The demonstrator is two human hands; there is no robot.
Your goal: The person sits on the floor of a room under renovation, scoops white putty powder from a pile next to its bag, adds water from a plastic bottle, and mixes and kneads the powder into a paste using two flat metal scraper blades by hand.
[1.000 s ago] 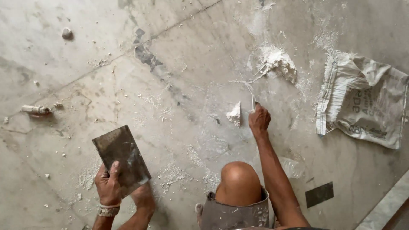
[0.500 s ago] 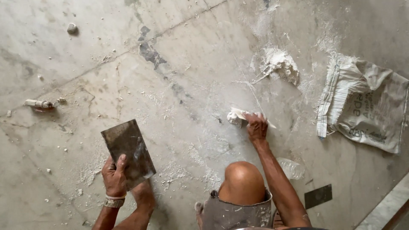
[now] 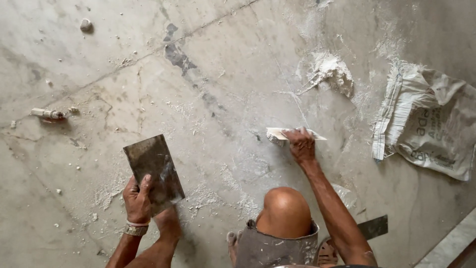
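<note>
Head view, looking down on a squatting person at work on a grey stone floor (image 3: pixel 99 64). The right hand (image 3: pixel 301 145), just right of centre, is closed over the handle end of a pale, flat scraper blade (image 3: pixel 277 134) that lies almost flat on the floor, its edge carrying a small ridge of white paste. The left hand (image 3: pixel 138 198), at about 8 o'clock, grips the lower edge of a dark rectangular metal plate (image 3: pixel 152 166), thumb on top and fingers beneath, with the plate tilted toward the floor. A heap of white powder (image 3: pixel 329 69) lies at 1 o'clock from the blade, and a crumpled woven sack (image 3: pixel 431 129) at 3 o'clock. A bare knee (image 3: pixel 283 211) sits between the two forearms (a dusty hem of cloth shows just below it). A dark joint line (image 3: pixel 178 54) runs diagonally across the floor at 11 o'clock, with a patch of darker filler along it. A small pale tube (image 3: pixel 47 114) lies at 9 o'clock, well apart from both hands.

Judged from the low blade angle, the stroke goes best with the edge kept shallow and pressure even, so that paste gathers cleanly instead of smearing; the plate should stay near, ready to take the load.
</note>
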